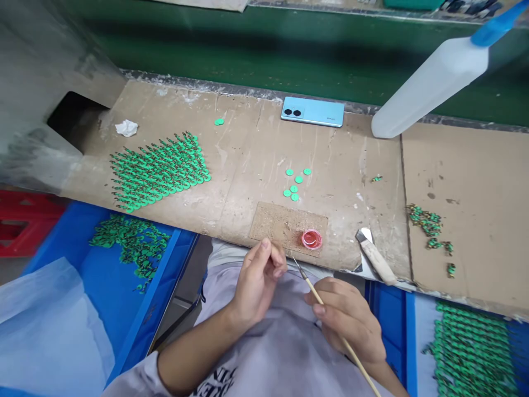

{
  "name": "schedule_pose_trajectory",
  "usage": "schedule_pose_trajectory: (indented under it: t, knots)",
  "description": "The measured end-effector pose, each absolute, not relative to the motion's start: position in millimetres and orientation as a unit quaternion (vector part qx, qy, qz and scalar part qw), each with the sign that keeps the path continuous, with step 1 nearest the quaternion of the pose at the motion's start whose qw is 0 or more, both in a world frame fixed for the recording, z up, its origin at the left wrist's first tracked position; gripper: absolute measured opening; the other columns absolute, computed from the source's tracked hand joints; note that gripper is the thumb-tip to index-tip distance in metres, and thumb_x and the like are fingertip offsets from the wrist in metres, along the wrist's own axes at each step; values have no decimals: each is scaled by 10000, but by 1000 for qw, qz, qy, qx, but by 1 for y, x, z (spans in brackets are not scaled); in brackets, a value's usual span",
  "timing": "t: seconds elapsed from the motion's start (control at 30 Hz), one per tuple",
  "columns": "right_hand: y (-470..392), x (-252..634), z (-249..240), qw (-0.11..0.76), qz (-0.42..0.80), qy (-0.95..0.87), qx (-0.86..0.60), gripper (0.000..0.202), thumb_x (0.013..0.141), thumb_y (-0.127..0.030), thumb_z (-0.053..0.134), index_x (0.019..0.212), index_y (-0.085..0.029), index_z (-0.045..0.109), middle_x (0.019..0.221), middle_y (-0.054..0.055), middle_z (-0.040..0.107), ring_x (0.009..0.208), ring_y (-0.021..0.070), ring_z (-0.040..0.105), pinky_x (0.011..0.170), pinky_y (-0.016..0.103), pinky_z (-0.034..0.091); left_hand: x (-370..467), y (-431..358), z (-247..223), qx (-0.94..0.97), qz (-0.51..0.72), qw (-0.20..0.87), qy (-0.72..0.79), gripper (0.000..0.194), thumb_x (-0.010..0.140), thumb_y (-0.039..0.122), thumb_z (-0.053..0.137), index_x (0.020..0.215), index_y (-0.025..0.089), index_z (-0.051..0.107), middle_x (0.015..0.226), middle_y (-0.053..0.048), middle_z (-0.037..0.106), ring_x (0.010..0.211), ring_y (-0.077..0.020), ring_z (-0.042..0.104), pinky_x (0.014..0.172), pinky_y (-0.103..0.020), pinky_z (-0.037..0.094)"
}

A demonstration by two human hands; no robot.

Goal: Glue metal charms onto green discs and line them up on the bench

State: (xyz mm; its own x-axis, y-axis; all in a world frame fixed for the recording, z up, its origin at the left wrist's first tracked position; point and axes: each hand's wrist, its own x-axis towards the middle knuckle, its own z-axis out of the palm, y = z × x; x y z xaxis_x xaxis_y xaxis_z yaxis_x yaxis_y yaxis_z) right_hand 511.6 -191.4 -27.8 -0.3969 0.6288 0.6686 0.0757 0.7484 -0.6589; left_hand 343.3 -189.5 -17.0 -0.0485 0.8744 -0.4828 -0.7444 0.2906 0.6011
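My right hand (pixel 351 317) grips a thin paintbrush (pixel 317 296) with a pale wooden handle, its fine tip pointing up and left toward my other hand. My left hand (pixel 262 281) is closed, thumb against the curled fingers; whatever lies inside is hidden. Just beyond both hands is a small rectangular board (pixel 270 220) on the table's near edge. On it stands a little pink-rimmed cup of red liquid (pixel 311 239). Several loose green discs (pixel 298 180) lie behind the board.
Rows of green pieces (pixel 161 173) cover the table's left part. A blue phone (pixel 313 112) and a white bottle (pixel 430 91) are at the back. A scraper (pixel 376 256) and small green-and-brass parts (pixel 425 220) lie right. Blue bins (pixel 95 275) flank me below.
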Motion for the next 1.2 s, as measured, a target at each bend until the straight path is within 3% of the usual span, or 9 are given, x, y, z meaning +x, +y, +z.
schedule_pose_trajectory:
  t: [0.13,0.27,0.47,0.63,0.73,0.87,1.0,1.1,1.2]
  knots:
    - [-185,508,-32,545,289,-754,-225,316,1028,-53,497,1283,-172,639,813,64,745,637,178,678,547,305,564,340,-194,-18,138,542,715,419,456,801,589,844,885,152,745,636,47,459,559,-79,368,572,-250,264]
    - [-179,505,-28,548,312,-750,-200,302,1008,-49,475,1254,-146,621,768,62,721,591,174,654,520,290,538,338,-197,-19,191,510,723,426,403,777,503,882,721,151,693,666,20,519,580,-89,372,573,-270,251]
    - [-172,507,-19,469,319,-789,-236,183,1083,-218,485,1176,-176,637,753,61,733,652,188,707,568,294,585,338,-195,-22,236,479,761,369,377,808,443,822,645,166,625,618,27,479,591,-109,376,597,-277,277]
    - [-171,513,-16,527,360,-734,-231,253,994,-82,517,1184,-163,663,733,63,709,619,193,691,523,296,588,338,-192,-27,204,499,764,354,389,768,401,828,606,173,558,587,38,468,566,-104,370,578,-266,271]
    - [-169,522,-15,569,387,-674,-268,274,971,-69,582,1201,-194,665,738,39,708,600,194,685,529,318,586,335,-191,-30,224,511,741,373,423,811,457,808,612,170,568,574,45,445,542,-94,339,558,-264,253]
    - [-157,533,-16,500,378,-674,-391,256,922,-49,722,1080,-250,706,861,29,774,765,202,754,654,310,608,333,-189,-32,266,470,732,415,442,945,492,694,675,145,650,611,26,487,547,-84,370,537,-251,263]
    - [-146,533,-18,448,336,-682,-470,112,966,-161,735,1015,-261,744,894,17,784,782,181,755,668,272,598,325,-185,-29,217,498,742,392,199,886,339,792,983,168,759,751,13,632,582,-78,537,549,-210,403]
    - [-145,530,-22,443,337,-662,-502,60,1016,-229,676,1014,-257,729,870,9,763,759,170,742,655,262,584,313,-179,-25,215,519,729,392,241,880,264,817,1103,184,774,974,-54,786,836,-151,759,741,-234,586]
    - [-145,528,-28,437,327,-657,-520,34,1014,-262,677,1016,-246,707,874,11,744,759,170,730,643,259,562,302,-176,-19,198,522,724,404,226,891,245,825,1099,172,776,1105,-98,832,1033,-203,802,900,-259,628]
